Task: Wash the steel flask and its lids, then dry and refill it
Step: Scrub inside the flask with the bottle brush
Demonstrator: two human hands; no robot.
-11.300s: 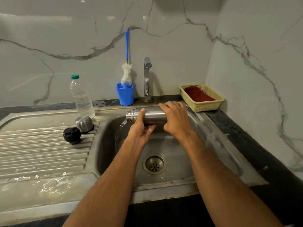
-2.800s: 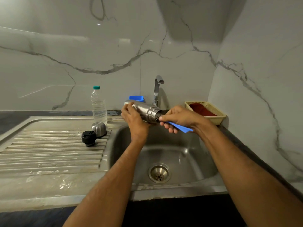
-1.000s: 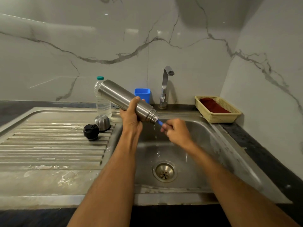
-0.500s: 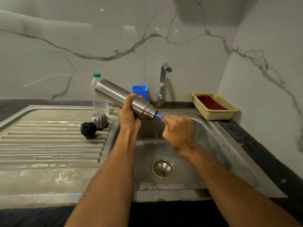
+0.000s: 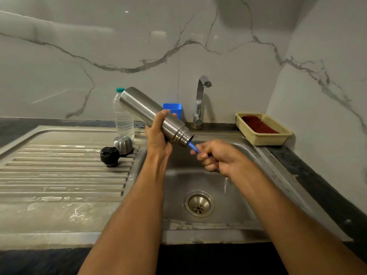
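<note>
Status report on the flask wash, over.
Left hand grips steel flask, mouth tilted down over sink. Right hand holds blue brush handle, head inside flask. Both lids on drainboard, nothing blocking.

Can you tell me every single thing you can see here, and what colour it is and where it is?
steel flask: one, silver, tilted mouth-down over the sink, held
bottle brush: one, blue handle, poking into the flask's mouth
steel cup lid: one, silver, upside down on the draining board
stopper: one, black, beside the cup lid
water bottle: one, clear with green cap, behind the lids
blue cup: one, beside the tap
tap: one, silver, behind the sink
sink: one, steel, with drain
basket: one, cream, right counter
cloth: one, dark red, in the basket
left hand: grips the flask
right hand: grips the brush handle
</note>
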